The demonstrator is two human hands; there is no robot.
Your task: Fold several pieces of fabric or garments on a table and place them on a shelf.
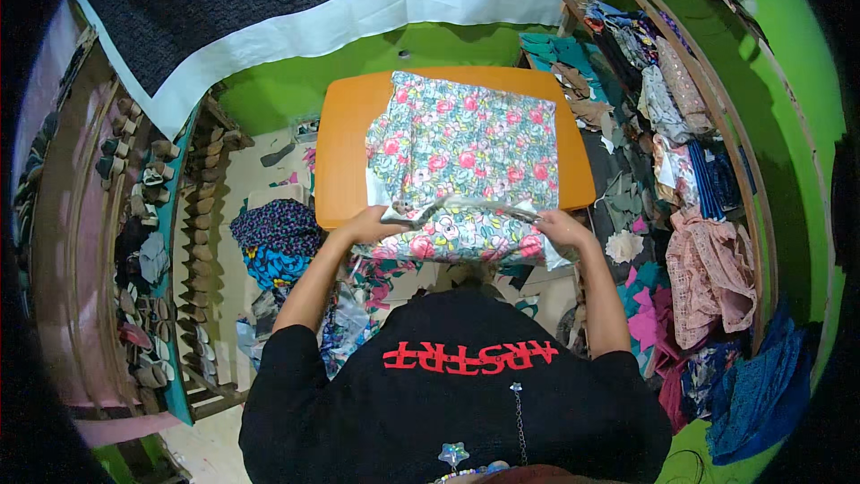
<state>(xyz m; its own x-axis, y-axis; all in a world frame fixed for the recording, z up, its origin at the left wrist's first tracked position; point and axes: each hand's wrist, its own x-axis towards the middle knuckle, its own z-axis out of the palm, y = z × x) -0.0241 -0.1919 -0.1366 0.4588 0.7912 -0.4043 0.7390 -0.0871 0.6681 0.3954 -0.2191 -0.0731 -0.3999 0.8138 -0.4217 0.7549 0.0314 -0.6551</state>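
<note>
A floral cloth with pink flowers and grey-green leaves lies over an orange table. Its near part is raised in a fold and hangs past the table's front edge. My left hand is closed on the cloth's near left corner. At the near right corner, my right hand grips the same cloth, thumb on top. Between both hands the cloth's edge bunches and shows its paler underside. The fingers beneath the fabric are partly hidden.
Wooden racks of shoes line the left side. A patterned cloth bundle sits left of the table, with fabric scraps on the floor. At right, a wooden shelf holds folded clothes, and pink lace cloth hangs there. A dark curtain hangs behind.
</note>
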